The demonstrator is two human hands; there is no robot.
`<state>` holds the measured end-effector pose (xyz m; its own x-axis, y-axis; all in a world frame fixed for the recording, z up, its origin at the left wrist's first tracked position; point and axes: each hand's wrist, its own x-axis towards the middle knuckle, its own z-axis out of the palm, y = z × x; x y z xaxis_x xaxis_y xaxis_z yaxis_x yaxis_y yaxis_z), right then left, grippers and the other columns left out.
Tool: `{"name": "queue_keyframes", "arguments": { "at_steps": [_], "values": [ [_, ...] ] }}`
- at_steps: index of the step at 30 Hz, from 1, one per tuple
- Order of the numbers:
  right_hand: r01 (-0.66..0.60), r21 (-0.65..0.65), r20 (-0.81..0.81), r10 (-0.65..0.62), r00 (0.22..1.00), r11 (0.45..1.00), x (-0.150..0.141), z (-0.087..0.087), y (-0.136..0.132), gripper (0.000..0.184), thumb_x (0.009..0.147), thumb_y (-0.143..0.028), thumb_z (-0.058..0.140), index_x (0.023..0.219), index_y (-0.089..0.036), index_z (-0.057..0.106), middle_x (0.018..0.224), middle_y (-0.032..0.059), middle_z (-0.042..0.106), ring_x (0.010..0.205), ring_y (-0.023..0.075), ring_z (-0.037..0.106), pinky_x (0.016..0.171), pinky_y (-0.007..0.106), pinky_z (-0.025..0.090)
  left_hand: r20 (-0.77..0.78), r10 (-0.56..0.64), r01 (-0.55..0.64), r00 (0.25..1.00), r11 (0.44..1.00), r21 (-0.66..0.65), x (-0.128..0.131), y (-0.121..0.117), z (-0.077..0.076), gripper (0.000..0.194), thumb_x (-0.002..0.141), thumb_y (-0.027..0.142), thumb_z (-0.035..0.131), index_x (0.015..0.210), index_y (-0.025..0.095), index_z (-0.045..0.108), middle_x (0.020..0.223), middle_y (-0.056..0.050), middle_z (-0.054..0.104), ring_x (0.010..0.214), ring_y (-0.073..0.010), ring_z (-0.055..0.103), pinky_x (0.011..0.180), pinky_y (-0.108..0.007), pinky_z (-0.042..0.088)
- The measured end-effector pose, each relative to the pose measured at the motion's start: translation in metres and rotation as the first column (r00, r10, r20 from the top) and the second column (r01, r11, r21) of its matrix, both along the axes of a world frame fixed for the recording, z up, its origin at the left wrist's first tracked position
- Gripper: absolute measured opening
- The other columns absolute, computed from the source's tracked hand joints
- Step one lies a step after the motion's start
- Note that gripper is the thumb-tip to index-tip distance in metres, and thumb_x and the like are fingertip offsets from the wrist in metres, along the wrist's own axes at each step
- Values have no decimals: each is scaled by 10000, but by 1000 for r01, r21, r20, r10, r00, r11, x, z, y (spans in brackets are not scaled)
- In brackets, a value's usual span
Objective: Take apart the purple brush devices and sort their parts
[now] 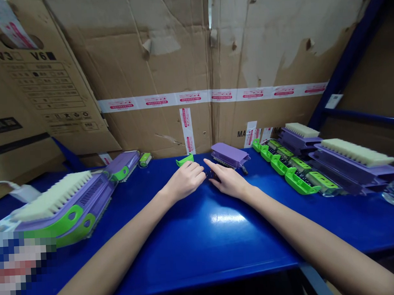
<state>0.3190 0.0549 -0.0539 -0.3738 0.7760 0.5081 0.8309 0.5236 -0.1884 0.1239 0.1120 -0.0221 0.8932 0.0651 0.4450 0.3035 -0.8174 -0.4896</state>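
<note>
My left hand (187, 181) is closed, its fingers curled toward a small dark, shiny piece (211, 175) between my hands. My right hand (230, 181) has its thumb and forefinger around that piece from the other side. Fingers cover most of it, so its kind is unclear. Just behind my left hand lies a curved bright green plastic part (184, 160). Beyond my right hand rests a purple plastic housing (230, 154) with a bristle strip underneath.
Purple brushes with cream bristles (60, 194) lie at left, with a small green-and-clear part (145, 159) behind. At right stand stacked purple housings (348, 167) and a row of green parts (299, 181). Cardboard (154, 71) walls the back of the blue table (201, 251).
</note>
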Motion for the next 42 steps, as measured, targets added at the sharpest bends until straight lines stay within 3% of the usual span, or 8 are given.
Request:
{"name": "queue_keyframes", "arguments": {
  "at_steps": [4, 8, 10, 13, 16, 18, 32, 42],
  "values": [
    [65, 165, -36, -60, 998, 984, 2, 7, -2, 660, 900, -277, 469, 1492, -194, 191, 1240, 161, 523, 1142, 277, 519, 947, 471, 480, 89, 60, -53, 994, 996, -76, -20, 14, 11, 301, 959, 215, 357, 799, 166, 608, 857, -86, 646, 825, -189, 566, 777, -353, 432],
    [102, 233, -79, -86, 993, 967, 4, 11, -2, 629, 905, -269, 440, 1485, -202, 208, 1316, 170, 447, 1231, 293, 423, 1011, 505, 422, 205, 338, -300, 919, 933, -198, -52, 40, 13, 295, 951, 299, 374, 917, 153, 628, 944, -130, 662, 913, -245, 585, 813, -388, 431],
    [98, 222, -81, -82, 993, 970, 4, 10, -2, 609, 907, -264, 428, 1478, -203, 224, 1308, 170, 446, 1221, 296, 427, 1004, 514, 424, 213, 511, -461, 833, 853, -245, -67, 52, 11, 283, 934, 312, 405, 1022, 139, 610, 1010, -149, 657, 969, -271, 586, 844, -391, 426],
    [80, 217, -70, -67, 995, 973, 3, 9, -2, 585, 903, -253, 428, 1460, -184, 261, 1295, 172, 453, 1207, 296, 436, 998, 511, 428, 73, 735, -691, 674, 662, -290, -81, 63, 5, 274, 891, 268, 465, 1092, 121, 580, 1042, -159, 654, 993, -297, 598, 841, -383, 436],
    [74, 212, -67, -61, 996, 974, 1, 9, -2, 572, 896, -242, 433, 1445, -165, 289, 1290, 176, 458, 1193, 295, 445, 995, 506, 430, -77, 838, -817, 540, 500, -288, -85, 65, 0, 275, 865, 230, 477, 1095, 119, 577, 1050, -164, 653, 979, -310, 620, 797, -372, 454],
    [76, 202, -67, -63, 996, 977, 1, 9, -2, 573, 895, -240, 430, 1445, -168, 289, 1290, 178, 459, 1189, 297, 448, 990, 515, 430, -116, 860, -845, 497, 449, -289, -85, 65, -2, 276, 874, 241, 457, 1088, 122, 584, 1031, -167, 657, 973, -313, 628, 784, -367, 459],
    [64, 168, -67, -54, 996, 984, 2, 6, -1, 562, 887, -237, 438, 1430, -160, 314, 1274, 186, 472, 1181, 298, 457, 974, 514, 445, -80, 929, -886, 363, 317, -338, -89, 69, -9, 373, 904, 260, 359, 1123, 62, 589, 1076, -207, 626, 920, -320, 649, 735, -372, 501],
    [70, 146, -51, -63, 997, 987, 2, 6, 0, 533, 887, -236, 442, 1400, -121, 356, 1272, 197, 478, 1177, 296, 459, 978, 491, 452, 23, 933, -886, 359, 349, -306, -85, 64, -9, 389, 897, 331, 394, 1097, 64, 595, 1021, -213, 620, 964, -358, 600, 709, -395, 479]
  ]
}}
